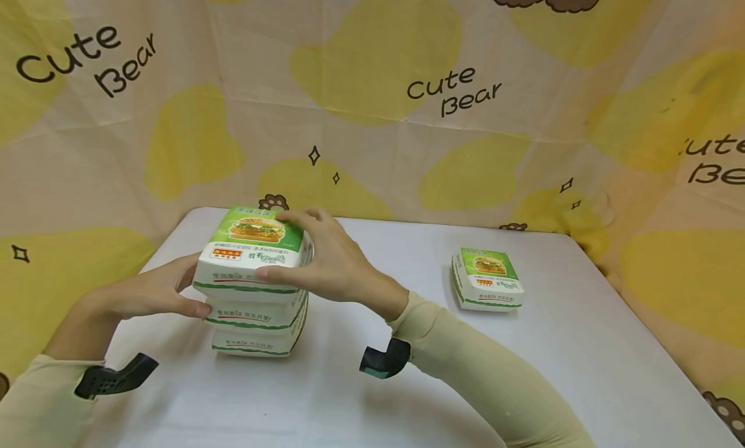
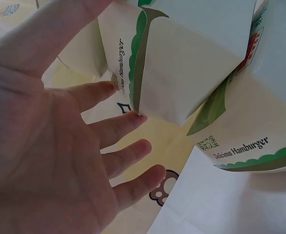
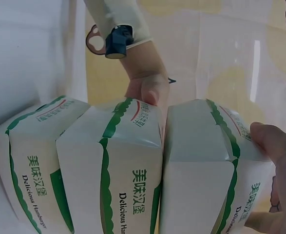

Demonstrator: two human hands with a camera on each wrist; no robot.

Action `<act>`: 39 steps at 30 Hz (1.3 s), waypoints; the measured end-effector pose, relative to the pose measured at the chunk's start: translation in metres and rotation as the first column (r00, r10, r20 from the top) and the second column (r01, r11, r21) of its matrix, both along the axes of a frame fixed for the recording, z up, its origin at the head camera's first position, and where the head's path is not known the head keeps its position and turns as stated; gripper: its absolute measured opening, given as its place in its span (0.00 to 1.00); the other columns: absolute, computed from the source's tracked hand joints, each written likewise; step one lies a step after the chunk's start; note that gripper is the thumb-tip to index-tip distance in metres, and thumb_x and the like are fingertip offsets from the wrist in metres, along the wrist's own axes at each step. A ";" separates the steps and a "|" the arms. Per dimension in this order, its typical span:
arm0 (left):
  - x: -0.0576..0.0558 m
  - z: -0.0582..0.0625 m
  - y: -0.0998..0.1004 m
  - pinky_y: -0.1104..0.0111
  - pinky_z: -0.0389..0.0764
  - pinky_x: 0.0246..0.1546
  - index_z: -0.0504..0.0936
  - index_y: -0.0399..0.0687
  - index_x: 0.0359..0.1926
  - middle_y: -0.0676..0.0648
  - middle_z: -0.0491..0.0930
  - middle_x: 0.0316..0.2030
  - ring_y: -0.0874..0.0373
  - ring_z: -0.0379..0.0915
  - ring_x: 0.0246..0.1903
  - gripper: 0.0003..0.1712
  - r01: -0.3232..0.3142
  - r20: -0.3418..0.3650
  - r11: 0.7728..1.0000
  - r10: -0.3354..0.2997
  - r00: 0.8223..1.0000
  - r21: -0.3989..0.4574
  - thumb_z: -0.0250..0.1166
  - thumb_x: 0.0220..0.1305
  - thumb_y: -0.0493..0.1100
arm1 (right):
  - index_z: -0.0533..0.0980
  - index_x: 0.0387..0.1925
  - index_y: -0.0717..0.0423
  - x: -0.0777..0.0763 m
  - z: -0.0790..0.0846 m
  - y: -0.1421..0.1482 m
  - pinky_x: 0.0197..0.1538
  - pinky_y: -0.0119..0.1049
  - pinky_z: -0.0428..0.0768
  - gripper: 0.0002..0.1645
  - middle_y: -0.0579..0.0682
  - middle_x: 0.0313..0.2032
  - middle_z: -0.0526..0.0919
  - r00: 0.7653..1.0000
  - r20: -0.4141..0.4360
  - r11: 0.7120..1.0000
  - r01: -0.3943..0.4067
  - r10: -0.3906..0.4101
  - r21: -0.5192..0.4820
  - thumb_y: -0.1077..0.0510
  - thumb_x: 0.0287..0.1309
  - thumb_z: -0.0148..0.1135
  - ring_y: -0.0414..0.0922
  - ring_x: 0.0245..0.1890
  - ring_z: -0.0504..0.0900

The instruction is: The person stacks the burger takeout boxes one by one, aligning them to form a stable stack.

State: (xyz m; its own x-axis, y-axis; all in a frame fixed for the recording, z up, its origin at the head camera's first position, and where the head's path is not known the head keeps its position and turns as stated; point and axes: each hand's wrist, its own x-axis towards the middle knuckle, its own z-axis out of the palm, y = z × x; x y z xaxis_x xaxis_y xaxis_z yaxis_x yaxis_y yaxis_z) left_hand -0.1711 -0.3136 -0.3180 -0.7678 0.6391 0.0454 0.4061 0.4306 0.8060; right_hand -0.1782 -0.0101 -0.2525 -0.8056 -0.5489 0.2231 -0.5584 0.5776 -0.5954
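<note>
Three white and green paper hamburger boxes stand in a stack. My right hand (image 1: pixel 334 260) grips the top box (image 1: pixel 250 257), thumb on its front face and fingers over its top far edge. On the left side, my left hand (image 1: pixel 151 289) reaches to the middle box (image 1: pixel 250 314), its thumb at the front corner. The left wrist view shows that hand's fingers (image 2: pixel 121 131) spread and fairly straight, the upper fingertips right at the middle box's edge. Beneath is the bottom box (image 1: pixel 250 343), resting on the table. In the right wrist view the top box (image 3: pixel 201 136) sits skewed against the middle box (image 3: pixel 128 161).
A fourth closed hamburger box (image 1: pixel 487 280) stands apart on the right side of the white table (image 1: pixel 372 383). Behind the table hangs a yellow patterned cloth (image 1: pixel 372 99) with "Cute Bear" lettering. Both sleeves carry a black wrist device (image 1: pixel 387 359).
</note>
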 end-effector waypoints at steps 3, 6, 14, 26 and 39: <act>0.000 -0.001 0.000 0.79 0.67 0.54 0.62 0.48 0.67 0.53 0.80 0.55 0.71 0.71 0.57 0.38 0.008 0.009 1.000 -0.008 1.000 0.007 0.66 0.56 0.34 | 0.61 0.68 0.27 0.001 0.000 -0.002 0.53 0.45 0.74 0.50 0.41 0.67 0.64 1.000 -0.005 0.999 0.012 -0.012 0.030 0.27 0.42 0.67 0.42 0.61 0.68; -0.001 -0.001 0.000 0.80 0.66 0.54 0.63 0.47 0.67 0.52 0.81 0.55 0.71 0.71 0.57 0.37 0.020 0.011 1.000 -0.020 1.000 0.016 0.65 0.56 0.34 | 0.60 0.68 0.25 0.001 0.000 -0.003 0.52 0.44 0.74 0.50 0.40 0.66 0.64 1.000 -0.016 0.998 0.022 -0.021 0.060 0.25 0.43 0.65 0.41 0.61 0.67; -0.001 -0.001 -0.001 0.78 0.66 0.53 0.64 0.47 0.66 0.52 0.82 0.53 0.69 0.74 0.56 0.36 0.029 0.004 0.999 -0.029 1.000 0.017 0.65 0.56 0.33 | 0.56 0.69 0.23 0.000 0.000 -0.003 0.55 0.46 0.74 0.51 0.39 0.68 0.60 1.000 -0.023 0.996 0.013 -0.011 0.088 0.23 0.43 0.63 0.41 0.65 0.63; 0.001 0.000 0.000 0.78 0.66 0.53 0.64 0.49 0.66 0.52 0.82 0.53 0.71 0.71 0.57 0.36 0.006 0.003 1.000 -0.006 1.000 -0.006 0.66 0.56 0.35 | 0.53 0.71 0.23 0.000 -0.002 0.000 0.54 0.46 0.74 0.53 0.40 0.69 0.58 0.999 -0.035 0.996 -0.019 0.022 0.087 0.25 0.44 0.63 0.42 0.65 0.63; 0.001 0.001 0.000 0.78 0.68 0.53 0.57 0.52 0.71 0.53 0.77 0.58 0.70 0.70 0.58 0.44 0.009 -0.002 1.000 -0.009 1.000 -0.004 0.65 0.55 0.35 | 0.52 0.70 0.20 -0.001 -0.002 0.001 0.55 0.49 0.73 0.52 0.40 0.70 0.58 1.000 -0.017 0.998 -0.024 0.025 0.065 0.26 0.44 0.65 0.43 0.66 0.62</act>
State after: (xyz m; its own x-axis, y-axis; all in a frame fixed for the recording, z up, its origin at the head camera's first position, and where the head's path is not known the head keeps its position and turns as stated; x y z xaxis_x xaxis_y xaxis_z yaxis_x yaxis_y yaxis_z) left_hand -0.1699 -0.3133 -0.3171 -0.7619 0.6462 0.0449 0.4120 0.4299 0.8034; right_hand -0.1788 -0.0087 -0.2547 -0.7879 -0.5824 0.2003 -0.5830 0.6006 -0.5471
